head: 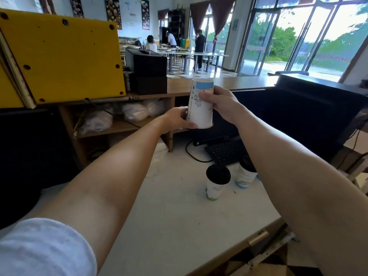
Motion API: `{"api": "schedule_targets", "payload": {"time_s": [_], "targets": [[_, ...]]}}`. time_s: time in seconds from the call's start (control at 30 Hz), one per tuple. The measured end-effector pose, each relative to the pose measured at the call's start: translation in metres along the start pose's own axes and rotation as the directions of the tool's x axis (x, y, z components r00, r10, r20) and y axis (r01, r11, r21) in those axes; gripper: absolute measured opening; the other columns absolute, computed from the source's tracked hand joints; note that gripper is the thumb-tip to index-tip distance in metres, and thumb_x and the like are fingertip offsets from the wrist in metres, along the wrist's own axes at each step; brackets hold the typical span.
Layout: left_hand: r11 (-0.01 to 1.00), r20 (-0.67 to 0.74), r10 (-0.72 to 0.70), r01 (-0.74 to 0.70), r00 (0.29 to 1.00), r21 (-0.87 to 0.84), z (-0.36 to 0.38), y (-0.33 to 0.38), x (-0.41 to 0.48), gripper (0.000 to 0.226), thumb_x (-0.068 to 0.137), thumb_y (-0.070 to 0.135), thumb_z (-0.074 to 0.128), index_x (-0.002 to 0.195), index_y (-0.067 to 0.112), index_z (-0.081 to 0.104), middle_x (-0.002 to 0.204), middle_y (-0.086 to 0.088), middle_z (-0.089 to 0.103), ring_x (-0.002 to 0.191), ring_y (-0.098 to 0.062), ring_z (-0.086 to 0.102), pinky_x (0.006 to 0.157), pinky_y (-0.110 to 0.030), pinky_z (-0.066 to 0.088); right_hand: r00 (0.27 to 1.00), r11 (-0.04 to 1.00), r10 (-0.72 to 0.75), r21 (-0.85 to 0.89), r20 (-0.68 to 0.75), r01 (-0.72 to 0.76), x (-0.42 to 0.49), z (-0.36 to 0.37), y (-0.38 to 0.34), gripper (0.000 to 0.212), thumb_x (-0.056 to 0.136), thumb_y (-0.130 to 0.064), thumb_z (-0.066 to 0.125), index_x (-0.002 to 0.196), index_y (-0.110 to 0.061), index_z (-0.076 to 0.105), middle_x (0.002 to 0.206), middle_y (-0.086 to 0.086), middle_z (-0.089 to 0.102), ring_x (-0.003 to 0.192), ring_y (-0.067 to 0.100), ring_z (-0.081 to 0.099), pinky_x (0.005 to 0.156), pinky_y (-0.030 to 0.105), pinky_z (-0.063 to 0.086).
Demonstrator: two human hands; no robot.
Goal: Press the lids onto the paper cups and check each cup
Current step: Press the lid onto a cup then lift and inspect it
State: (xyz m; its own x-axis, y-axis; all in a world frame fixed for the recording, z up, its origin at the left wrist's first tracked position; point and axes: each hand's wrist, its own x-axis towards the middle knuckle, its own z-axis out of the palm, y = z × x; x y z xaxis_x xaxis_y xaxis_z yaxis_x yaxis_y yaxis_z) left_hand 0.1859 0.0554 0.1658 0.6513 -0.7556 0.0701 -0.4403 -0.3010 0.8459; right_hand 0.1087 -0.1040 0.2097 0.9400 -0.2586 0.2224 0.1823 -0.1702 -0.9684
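Observation:
A white paper cup (200, 108) with blue line drawings is held upside down in the air above the counter, its base with a blue band pointing up. My left hand (177, 119) grips its lower rim, the thumb across the edge. My right hand (221, 105) wraps its fingers round the upper side. Whether a lid sits on its lower end is hidden. Two more cups stand on the white counter (169, 206) below: one with a black lid and green base (216, 183), and one with a black lid and blue base (246, 174), partly behind my right forearm.
A black keyboard (225, 152) and cable lie at the back of the counter. A large black monitor (298, 116) stands to the right. A yellow panel (59, 56) and a black box (148, 70) sit on the wooden shelf, with plastic bags underneath. People stand far off in the room.

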Motion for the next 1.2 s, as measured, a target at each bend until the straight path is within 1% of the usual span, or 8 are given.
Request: {"api": "schedule_targets", "payload": {"time_s": [0.33, 0.47, 0.53, 0.6, 0.73, 0.87, 1.07, 1.2], "targets": [[1.0, -0.002, 0.001, -0.001, 1.0, -0.013, -0.002, -0.01, 0.003, 0.072, 0.072, 0.018, 0.078, 0.137, 0.016, 0.045, 0.131, -0.001, 0.059, 0.119, -0.017, 0.056, 0.107, -0.042, 0.042, 1.0, 1.0, 0.001, 0.008, -0.013, -0.001, -0.003, 0.003, 0.003, 0.044, 0.08, -0.012, 0.072, 0.121, -0.003, 0.06, 0.121, 0.013, 0.065, 0.112, 0.027, 0.062, 0.098, 0.04, 0.05], [0.954, -0.065, 0.003, -0.022, 0.998, -0.3, 0.003, -0.02, -0.014, 0.08, 0.078, 0.021, 0.074, 0.145, 0.016, 0.032, 0.136, -0.001, 0.054, 0.122, -0.014, 0.053, 0.101, -0.029, 0.044, 1.0, 0.994, -0.009, 0.105, -0.019, 0.011, -0.008, 0.006, 0.002, 0.042, 0.081, -0.01, 0.071, 0.12, -0.002, 0.059, 0.121, 0.014, 0.064, 0.11, 0.028, 0.062, 0.096, 0.039, 0.051], [0.799, -0.082, -0.05, -0.01, 0.995, -0.601, 0.017, -0.027, -0.027, 0.066, 0.087, 0.022, 0.064, 0.143, 0.014, 0.032, 0.136, -0.002, 0.052, 0.123, -0.015, 0.051, 0.101, -0.026, 0.042, 1.0, 0.978, -0.008, 0.206, -0.027, 0.014, -0.013, 0.009, 0.002, 0.038, 0.084, -0.008, 0.066, 0.119, 0.001, 0.057, 0.117, 0.015, 0.064, 0.105, 0.026, 0.063, 0.095, 0.038, 0.052], [0.572, -0.023, -0.074, 0.024, 0.997, -0.82, 0.035, -0.031, -0.035, 0.041, 0.093, 0.028, 0.052, 0.131, 0.016, 0.043, 0.129, -0.01, 0.054, 0.119, -0.023, 0.053, 0.101, -0.035, 0.044, 1.0, 0.955, -0.009, 0.298, -0.023, 0.015, -0.018, 0.015, 0.003, 0.033, 0.087, -0.006, 0.062, 0.118, 0.003, 0.057, 0.11, 0.013, 0.065, 0.098, 0.023, 0.065, 0.092, 0.036, 0.053], [0.302, -0.026, -0.077, -0.002, 0.997, -0.953, 0.05, -0.021, -0.037, 0.035, 0.093, 0.037, 0.05, 0.122, 0.016, 0.051, 0.126, -0.018, 0.053, 0.121, -0.037, 0.049, 0.098, -0.053, 0.046, 1.0, 0.945, -0.009, 0.326, 0.027, -0.001, -0.025, 0.023, 0.006, 0.032, 0.088, -0.003, 0.06, 0.118, 0.002, 0.055, 0.104, 0.01, 0.066, 0.094, 0.02, 0.066, 0.086, 0.031, 0.055], [0.4, -0.102, -0.138, -0.039, 0.985, -0.916, 0.028, -0.011, -0.038, 0.022, 0.091, 0.026, 0.057, 0.112, 0.019, 0.057, 0.115, -0.008, 0.059, 0.109, -0.026, 0.056, 0.088, -0.045, 0.054, 0.997, 0.991, 0.028, 0.129, 0.066, -0.037, -0.026, 0.006, -0.01, 0.035, 0.085, -0.006, 0.065, 0.117, -0.005, 0.052, 0.109, 0.008, 0.064, 0.104, 0.022, 0.063, 0.097, 0.037, 0.051], [0.679, -0.182, -0.125, -0.05, 0.975, -0.733, -0.006, 0.0, -0.041, 0.018, 0.086, 0.016, 0.064, 0.103, 0.023, 0.061, 0.105, 0.0, 0.067, 0.098, -0.016, 0.064, 0.078, -0.031, 0.059, 0.972, 0.979, 0.121, -0.188, 0.204, -0.082, -0.027, -0.017, -0.023, 0.032, 0.087, -0.022, 0.065, 0.116, -0.011, 0.056, 0.119, 0.006, 0.064, 0.105, 0.017, 0.064, 0.087, 0.029, 0.056], [0.718, -0.254, -0.104, -0.104, 0.962, -0.689, -0.018, 0.002, -0.041, 0.025, 0.083, 0.012, 0.066, 0.105, 0.02, 0.058, 0.118, -0.006, 0.064, 0.109, -0.021, 0.062, 0.092, -0.039, 0.053, 0.949, 0.939, 0.186, -0.33, 0.254, -0.096, -0.033, -0.018, -0.016, 0.021, 0.085, -0.014, 0.066, 0.104, -0.013, 0.055, 0.108, 0.002, 0.065, 0.097, 0.013, 0.065, 0.085, 0.025, 0.056]]}}
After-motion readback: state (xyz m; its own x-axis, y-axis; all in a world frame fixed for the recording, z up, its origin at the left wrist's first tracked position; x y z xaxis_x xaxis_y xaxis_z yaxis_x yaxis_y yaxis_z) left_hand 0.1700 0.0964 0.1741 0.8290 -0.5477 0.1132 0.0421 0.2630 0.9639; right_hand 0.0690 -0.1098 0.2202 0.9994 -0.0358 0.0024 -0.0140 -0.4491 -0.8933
